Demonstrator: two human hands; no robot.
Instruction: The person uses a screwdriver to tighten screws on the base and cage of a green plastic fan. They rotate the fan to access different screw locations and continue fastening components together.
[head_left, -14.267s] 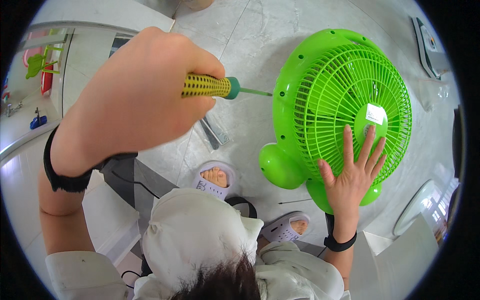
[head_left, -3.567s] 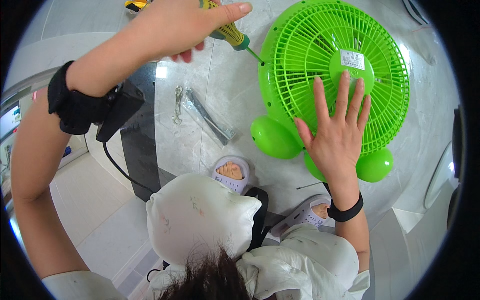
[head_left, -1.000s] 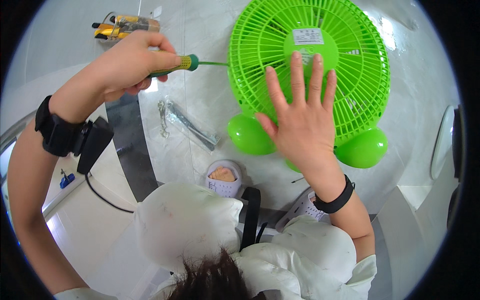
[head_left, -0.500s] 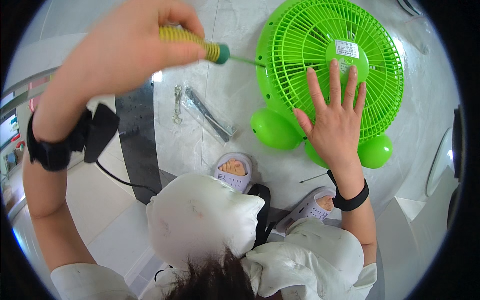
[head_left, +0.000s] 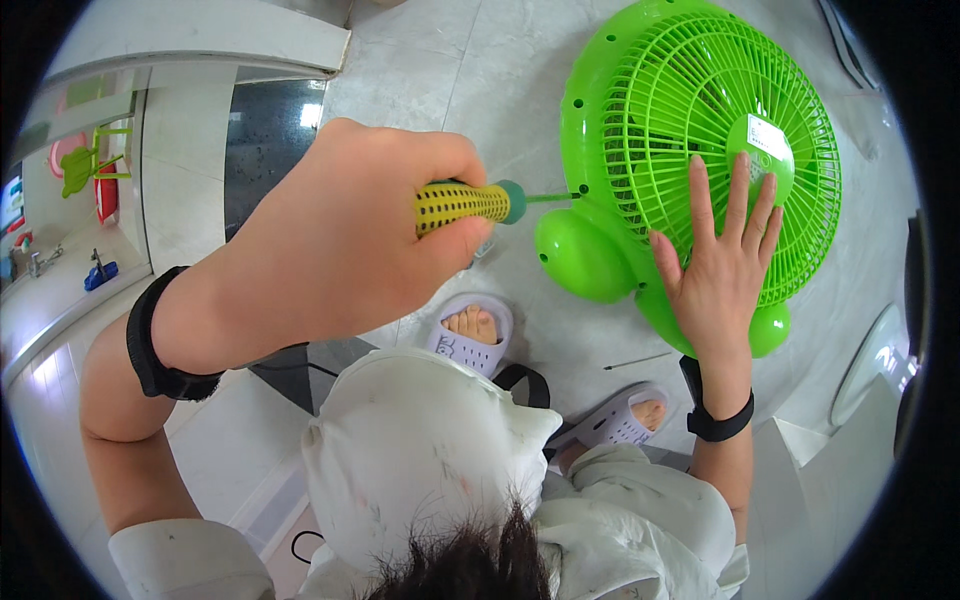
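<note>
A bright green fan [head_left: 640,110] lies face up on the pale tiled floor, its round grille upward and two bulbous green feet toward me. My right hand [head_left: 722,268] rests flat on the grille, fingers spread, near the lower right rim. My left hand [head_left: 350,235] is closed around a screwdriver [head_left: 472,201] with a yellow dotted handle and green collar. Its thin shaft points right and its tip meets the fan's outer rim at the left side.
My two feet in pale slippers [head_left: 470,330] stand on the floor below the fan. A thin metal rod [head_left: 638,361] lies on the tiles by the right slipper. A dark glossy panel [head_left: 265,140] runs along the left. A white curved object [head_left: 880,355] sits at the right edge.
My left hand with the screwdriver has come lower and nearer the camera, its tip now at the fan's left rim. The fan has shifted right in view. My right hand stays flat on the grille.
</note>
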